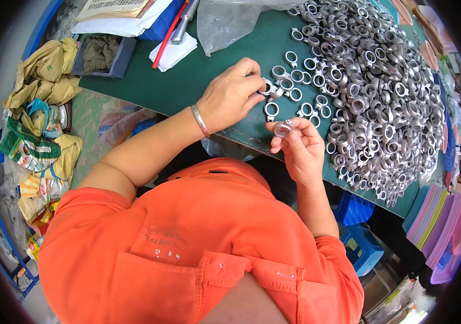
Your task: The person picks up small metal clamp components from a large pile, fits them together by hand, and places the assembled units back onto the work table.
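My right hand (301, 148) pinches a small silver metal ring clamp (283, 129) between thumb and fingers, just over the near table edge. My left hand (233, 96), with a metal bangle at the wrist, has its fingers closed on another metal ring (266, 86) at the left end of the loose rings. Part of that ring is hidden by the fingertips. Between the two hands a single ring (271, 110) lies on the green tabletop (187, 86). Several more loose rings (285, 83) are scattered just beyond, beside the big heap.
A large heap of grey metal rings (371, 102) covers the table's right side. Farther left are a clear plastic bag (227, 24), a red pen (170, 35), papers (179, 54) and a grey bin (125, 58) holding a cloth. Coloured plastic trays (435, 221) stand at far right.
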`<state>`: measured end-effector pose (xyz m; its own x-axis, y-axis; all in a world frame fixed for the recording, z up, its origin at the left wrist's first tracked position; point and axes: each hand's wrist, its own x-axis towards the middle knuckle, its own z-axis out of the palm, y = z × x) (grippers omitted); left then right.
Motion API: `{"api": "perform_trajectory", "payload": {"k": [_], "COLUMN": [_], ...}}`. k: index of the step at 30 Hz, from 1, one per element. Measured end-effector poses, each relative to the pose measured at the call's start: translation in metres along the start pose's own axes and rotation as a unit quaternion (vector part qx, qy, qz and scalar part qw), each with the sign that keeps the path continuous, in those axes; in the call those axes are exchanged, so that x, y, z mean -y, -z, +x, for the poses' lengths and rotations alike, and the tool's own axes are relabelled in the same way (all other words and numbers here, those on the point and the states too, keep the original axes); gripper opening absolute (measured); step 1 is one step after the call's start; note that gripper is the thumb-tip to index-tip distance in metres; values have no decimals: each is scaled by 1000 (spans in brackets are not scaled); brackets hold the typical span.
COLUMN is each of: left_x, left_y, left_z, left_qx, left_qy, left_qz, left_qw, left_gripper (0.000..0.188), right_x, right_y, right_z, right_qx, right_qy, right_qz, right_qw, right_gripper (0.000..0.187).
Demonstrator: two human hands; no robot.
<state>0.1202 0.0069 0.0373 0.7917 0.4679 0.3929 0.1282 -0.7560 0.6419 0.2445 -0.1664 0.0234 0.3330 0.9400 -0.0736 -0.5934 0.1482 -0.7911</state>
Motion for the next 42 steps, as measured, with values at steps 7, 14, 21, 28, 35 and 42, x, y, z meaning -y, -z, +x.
{"api": "perform_trajectory", "payload": {"k": [7,14,21,28,35,42], "left_x": [-13,-22,-36,-35,-35,-28], "left_y": [1,-3,2,3,10,13], "left_z": [-13,-40,-42,-43,-55,-89], "left_qx": [7,62,31,73,56,103], "left_qy": [63,284,259,322,168,50], "left_qz": [-233,-648,-567,-600,-434,-158], "left_qw": [970,704,781,729,883,981], "left_gripper": [9,17,18,17,16,18], "right_x": [1,2,-1,0,3,2], "right_y": [0,-16,-23,-25,-18,-24], "right_z": [-2,5,1,-7,-11,-26], "right_qx": [-16,-32,-15,-11,49,139], "right_qy": [17,67,104,66,192,120], "right_qz": [-8,-133,-162,-126,-409,-544], "right_qw": [1000,988,981,990,891,819], "right_gripper": [20,20,19,16,27,31]}}
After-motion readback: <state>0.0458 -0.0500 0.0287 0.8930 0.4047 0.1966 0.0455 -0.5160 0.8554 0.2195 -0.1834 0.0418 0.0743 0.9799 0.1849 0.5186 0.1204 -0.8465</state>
